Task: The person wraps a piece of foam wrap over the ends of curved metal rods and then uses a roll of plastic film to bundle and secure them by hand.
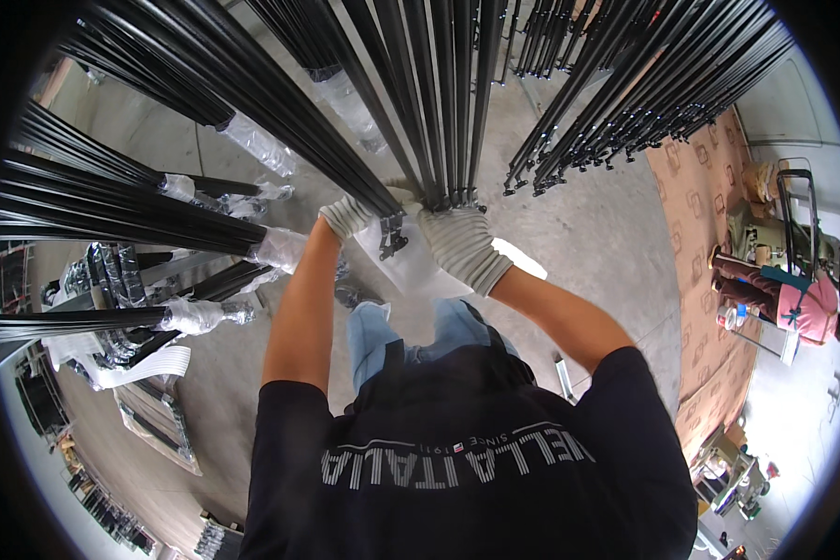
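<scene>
My left hand, in a pale knit glove, reaches behind a slanting bundle of long black tubes near its lower end and closes on it. Its fingers are partly hidden by the tubes. Small dark fittings show at the ends. Just right of it my right hand, gloved alike, is closed around the bottom ends of a second group of black tubes; its fingertips are hidden. Beneath both hands is a white sheet, in front of my knees.
Several black tube bundles with clear plastic-wrapped ends fill the left. More tubes with end fittings hang at the upper right. Brown patterned sheeting covers the floor at right, where a person in pink is beside a cart.
</scene>
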Demonstrator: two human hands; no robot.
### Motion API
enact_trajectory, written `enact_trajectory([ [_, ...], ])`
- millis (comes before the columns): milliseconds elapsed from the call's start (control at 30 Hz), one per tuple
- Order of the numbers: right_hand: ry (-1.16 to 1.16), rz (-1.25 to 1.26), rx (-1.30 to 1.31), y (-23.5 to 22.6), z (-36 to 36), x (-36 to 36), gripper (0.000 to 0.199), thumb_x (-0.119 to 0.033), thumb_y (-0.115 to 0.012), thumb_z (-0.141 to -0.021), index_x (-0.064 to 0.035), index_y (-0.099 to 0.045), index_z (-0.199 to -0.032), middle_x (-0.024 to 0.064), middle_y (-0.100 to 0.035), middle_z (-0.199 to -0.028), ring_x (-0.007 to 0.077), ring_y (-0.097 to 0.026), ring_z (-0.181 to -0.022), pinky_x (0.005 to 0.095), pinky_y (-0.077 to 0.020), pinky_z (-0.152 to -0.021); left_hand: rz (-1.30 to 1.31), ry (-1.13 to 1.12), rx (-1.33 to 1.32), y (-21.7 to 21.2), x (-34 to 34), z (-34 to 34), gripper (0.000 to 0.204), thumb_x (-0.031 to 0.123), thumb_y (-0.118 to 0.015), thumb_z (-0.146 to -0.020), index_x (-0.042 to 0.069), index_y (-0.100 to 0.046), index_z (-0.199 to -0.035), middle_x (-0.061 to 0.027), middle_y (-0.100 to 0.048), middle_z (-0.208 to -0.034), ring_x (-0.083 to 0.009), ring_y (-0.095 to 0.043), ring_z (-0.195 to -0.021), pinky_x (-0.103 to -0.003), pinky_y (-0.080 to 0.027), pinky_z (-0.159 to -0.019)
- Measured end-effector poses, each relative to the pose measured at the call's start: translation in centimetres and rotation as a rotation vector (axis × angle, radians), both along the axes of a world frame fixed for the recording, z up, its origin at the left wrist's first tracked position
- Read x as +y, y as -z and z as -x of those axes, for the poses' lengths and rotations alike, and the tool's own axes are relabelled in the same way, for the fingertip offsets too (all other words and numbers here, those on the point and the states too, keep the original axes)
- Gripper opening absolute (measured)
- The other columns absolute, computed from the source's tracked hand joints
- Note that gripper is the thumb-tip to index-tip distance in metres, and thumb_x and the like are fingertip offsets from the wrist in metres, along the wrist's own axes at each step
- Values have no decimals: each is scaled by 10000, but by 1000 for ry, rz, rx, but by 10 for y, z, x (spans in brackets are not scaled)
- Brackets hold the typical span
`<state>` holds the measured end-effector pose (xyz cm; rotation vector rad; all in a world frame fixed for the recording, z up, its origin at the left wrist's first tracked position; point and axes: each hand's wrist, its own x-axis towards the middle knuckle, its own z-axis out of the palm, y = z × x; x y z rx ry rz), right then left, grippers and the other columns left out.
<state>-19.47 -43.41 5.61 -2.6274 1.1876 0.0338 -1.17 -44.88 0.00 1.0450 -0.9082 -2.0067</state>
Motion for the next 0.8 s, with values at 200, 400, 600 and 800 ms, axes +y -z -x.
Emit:
enact_trajectory([
  [200, 1, 255, -58, 7, 7, 1, 261, -219, -347, -842, -70, -540, -935, 127, -609, -749, 288, -582, -711, 420, -441, -653, 338, 190, 241, 34, -9, 13, 285, 255, -558, -704, -7, -570, -818, -45, -575, -775, -102, -522, -728, -209, -414, -678],
  [400, -32, -141, 121, 6, 38, 2, 193, -230, -402, -816, -133, -528, -924, 118, -582, -640, 276, -567, -551, 401, -417, -500, 352, -92, -92, -14, 34, 22, 216, 199, -509, -766, 26, -588, -868, -42, -601, -816, -132, -547, -782, -235, -434, -687],
  [600, 236, -639, -83, 24, 17, 12, 318, -391, -484, -770, -135, -607, -913, 97, -606, -807, 265, -571, -771, 364, -438, -700, 719, -105, -965, 33, 58, -3, 247, -10, -418, -779, 68, -589, -940, -46, -627, -847, -156, -577, -752, -250, -459, -632],
  [800, 212, -536, -76, 29, -18, 28, 320, -380, -474, -775, -111, -606, -889, 112, -604, -745, 290, -575, -702, 385, -450, -649, 339, -284, -366, 87, 64, -38, 233, 56, -398, -817, 54, -567, -979, -55, -610, -918, -181, -573, -831, -273, -457, -666],
])
